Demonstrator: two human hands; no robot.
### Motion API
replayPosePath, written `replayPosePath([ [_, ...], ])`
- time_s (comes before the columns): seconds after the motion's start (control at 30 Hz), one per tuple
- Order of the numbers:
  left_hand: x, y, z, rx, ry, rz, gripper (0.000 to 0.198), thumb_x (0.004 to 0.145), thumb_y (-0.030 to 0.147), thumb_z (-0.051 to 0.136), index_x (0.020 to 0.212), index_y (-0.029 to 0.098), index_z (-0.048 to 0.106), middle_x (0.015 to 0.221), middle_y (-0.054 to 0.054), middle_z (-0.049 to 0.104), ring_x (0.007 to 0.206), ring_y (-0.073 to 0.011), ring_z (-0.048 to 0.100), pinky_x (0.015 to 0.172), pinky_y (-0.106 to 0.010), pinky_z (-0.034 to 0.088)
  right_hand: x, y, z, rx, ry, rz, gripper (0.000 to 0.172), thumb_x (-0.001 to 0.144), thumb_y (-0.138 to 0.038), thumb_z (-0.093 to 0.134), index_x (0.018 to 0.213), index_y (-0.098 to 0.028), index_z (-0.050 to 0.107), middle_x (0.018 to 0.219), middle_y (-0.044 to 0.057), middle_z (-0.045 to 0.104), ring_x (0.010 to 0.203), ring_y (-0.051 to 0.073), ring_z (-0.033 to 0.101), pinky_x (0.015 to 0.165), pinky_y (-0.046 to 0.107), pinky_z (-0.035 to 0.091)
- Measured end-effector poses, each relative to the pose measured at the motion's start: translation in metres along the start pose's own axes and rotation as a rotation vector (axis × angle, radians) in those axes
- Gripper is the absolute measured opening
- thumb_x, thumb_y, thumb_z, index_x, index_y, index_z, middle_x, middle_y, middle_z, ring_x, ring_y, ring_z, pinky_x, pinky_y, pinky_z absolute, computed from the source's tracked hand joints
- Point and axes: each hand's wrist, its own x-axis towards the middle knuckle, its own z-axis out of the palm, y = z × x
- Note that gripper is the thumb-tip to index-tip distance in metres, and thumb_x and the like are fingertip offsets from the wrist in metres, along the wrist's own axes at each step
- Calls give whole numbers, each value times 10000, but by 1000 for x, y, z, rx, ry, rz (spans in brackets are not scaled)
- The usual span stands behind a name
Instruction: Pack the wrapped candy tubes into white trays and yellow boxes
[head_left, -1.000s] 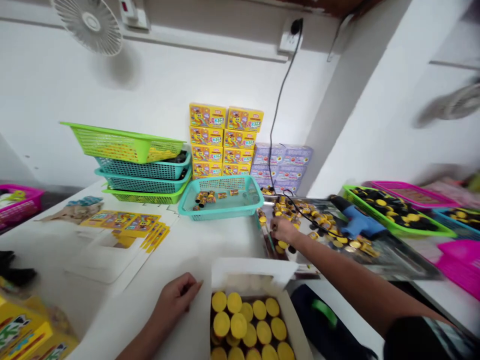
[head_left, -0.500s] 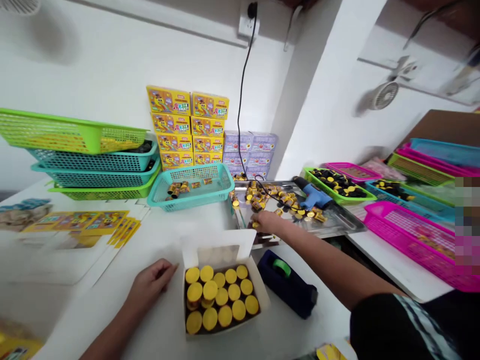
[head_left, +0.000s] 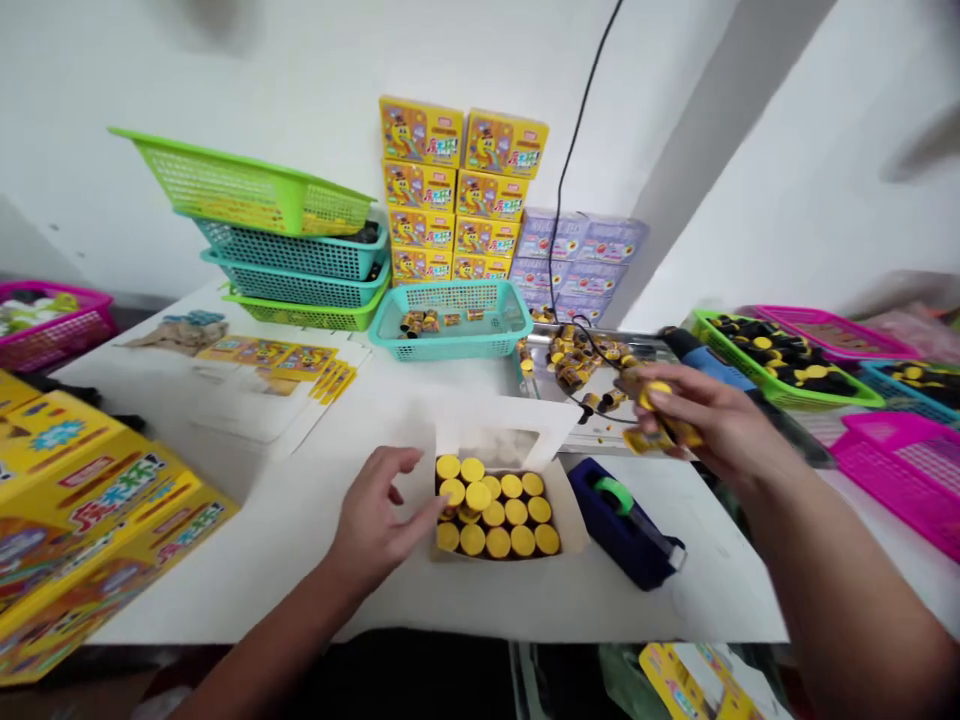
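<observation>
My right hand (head_left: 701, 415) is raised above the near edge of a steel tray (head_left: 600, 428), shut on a few yellow-capped cylinders (head_left: 660, 432). My left hand (head_left: 379, 515) is open, its fingertips at the left side of a white cardboard box (head_left: 510, 425). The box's lid stands up at the back. Inside, yellow-capped cylinders (head_left: 495, 512) stand packed close together. Many loose gold-and-black cylinders (head_left: 574, 360) lie on the tray.
A blue heat gun (head_left: 709, 360) lies across the tray's far right. A navy tape dispenser (head_left: 622, 525) stands right of the box. Behind are a teal basket (head_left: 450, 320), stacked baskets (head_left: 277, 265) and stacked printed boxes (head_left: 457, 190). Large yellow cartons (head_left: 90, 520) lie at left.
My right hand has left the tray and come back toward the box, now holding cylinders. My left hand has moved up against the box. The view has tilted lower.
</observation>
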Motion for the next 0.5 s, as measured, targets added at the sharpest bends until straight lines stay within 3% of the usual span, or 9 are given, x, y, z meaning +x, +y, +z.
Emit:
replayPosePath([
  [0.1,5,2,14,-70,-80,-155,571,788,415,707,1279,240,474,1272,-100,538,1115,-239,545,749,-315,514,-51,-21,32,108,-232,130,445,682,-412,797,1069,-235,668,761,48,663,556,167,634,320,165,335],
  [0.2,9,3,25,-159,-18,-291,423,873,421,599,1234,231,486,1271,-106,550,1126,-238,550,778,-336,511,-71,-28,85,71,-481,286,423,740,-423,748,1102,-220,666,786,47,669,578,158,655,324,139,319],
  [0.27,5,5,28,-189,79,-284,346,893,400,573,1180,217,510,1227,-107,572,1097,-235,567,778,-342,508,-68,-28,118,23,-602,369,424,764,-425,719,1129,-219,657,763,30,663,564,140,645,313,127,292],
  [0.37,-12,11,21,-150,175,-44,217,875,271,587,1081,210,553,1212,-102,569,1119,-240,551,853,-375,486,-55,-28,155,-111,-703,478,387,784,-346,682,1151,-226,657,696,0,643,500,114,605,279,130,250],
  [0.43,-24,15,13,-95,152,159,142,849,162,573,984,205,581,1207,-96,564,1143,-242,531,917,-399,457,-49,-28,169,-184,-728,530,353,795,-282,648,1145,-234,665,657,-19,625,447,101,572,261,138,232],
  [0.5,-33,17,7,-57,99,274,136,826,110,559,927,195,593,1180,-98,567,1126,-242,529,927,-406,454,-47,-27,175,-224,-736,541,330,803,-260,632,1130,-236,671,637,-28,608,427,96,556,254,142,237],
])
